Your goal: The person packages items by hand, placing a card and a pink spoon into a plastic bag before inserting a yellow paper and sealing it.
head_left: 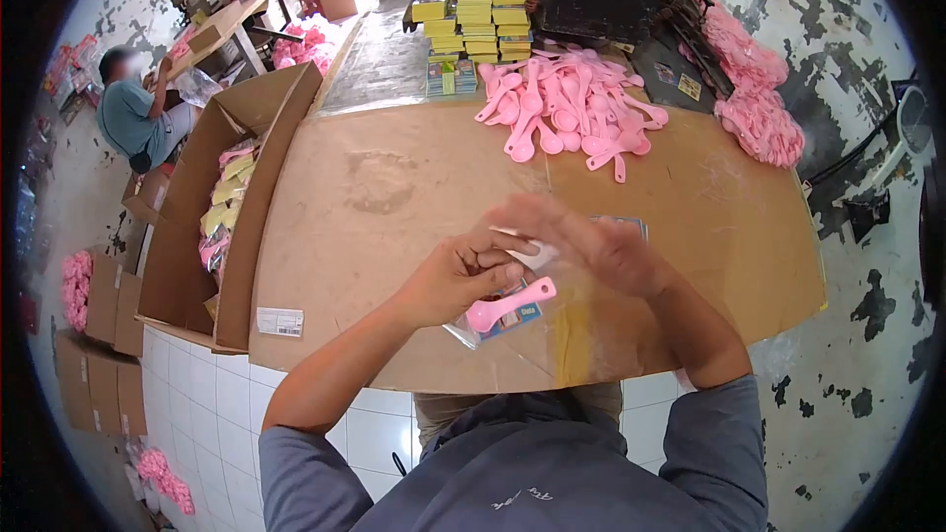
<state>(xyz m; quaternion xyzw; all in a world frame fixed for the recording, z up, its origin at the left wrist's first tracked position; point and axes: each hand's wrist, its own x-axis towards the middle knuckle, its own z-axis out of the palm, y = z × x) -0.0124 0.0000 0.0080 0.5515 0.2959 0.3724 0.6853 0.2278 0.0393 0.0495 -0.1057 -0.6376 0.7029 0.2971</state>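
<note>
The pink spoon [483, 315] lies just right of and below the left hand [439, 281], a little below the middle of the frame. Its long axis runs on a shallow slant, with the bowl at the lower left, beneath the left thumb, and the holed handle end at the upper right, under the side where the right hand [611, 251] is. The left hand is the nearer of the two. Its fingers are curled in, and the thumb closes with them on the clear packet [462, 331] around the spoon and a printed card [525, 314]; how firm that pinch is does not show. The right hand is up and to the right of the spoon, apart from it and blurred by motion, so whether it grasps anything cannot be told. Between the hands is a pale, filmy patch, too smeared to make out.

A blue-edged item [632, 224] shows partly behind the right hand. Farther off, a heap of pink spoons [567, 103] sits at upper centre on the cardboard-covered table [345, 276], beside stacks of cards [476, 15].
</note>
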